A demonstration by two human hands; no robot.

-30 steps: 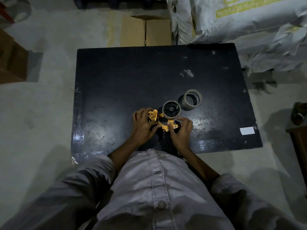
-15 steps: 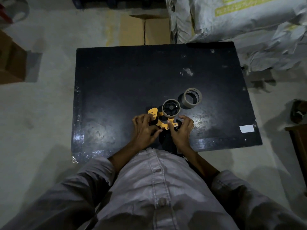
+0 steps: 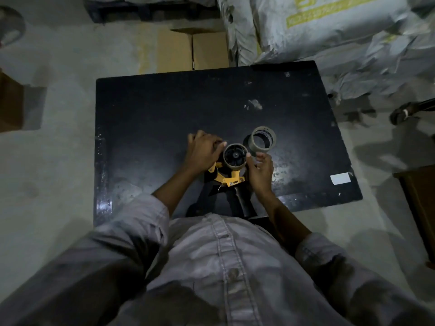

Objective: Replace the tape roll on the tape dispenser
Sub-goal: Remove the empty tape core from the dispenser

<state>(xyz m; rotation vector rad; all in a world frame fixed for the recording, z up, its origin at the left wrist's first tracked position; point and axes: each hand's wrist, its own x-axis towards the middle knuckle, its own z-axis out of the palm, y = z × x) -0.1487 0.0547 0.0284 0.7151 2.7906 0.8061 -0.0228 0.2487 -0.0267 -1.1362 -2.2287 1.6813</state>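
Observation:
A yellow and black tape dispenser (image 3: 229, 176) lies on the black table (image 3: 153, 114), its dark handle pointing toward me. A nearly used-up roll (image 3: 235, 156) sits on its hub. My left hand (image 3: 203, 149) rests against the left side of that roll, fingers curled around it. My right hand (image 3: 260, 170) touches the roll's right side with thumb and fingertips. A separate roll of tape (image 3: 262, 138) lies flat on the table just beyond my right hand, untouched.
A white label (image 3: 340, 178) is stuck near the table's right front corner. Cardboard boxes (image 3: 191, 51) stand behind the table, large grey sacks (image 3: 329, 31) at the back right. Another brown box (image 3: 10, 102) is on the floor at left.
Both hands have moved forward from the dispenser's yellow frame up to the roll on the hub. The dispenser's handle is now uncovered. The camera view has shifted.

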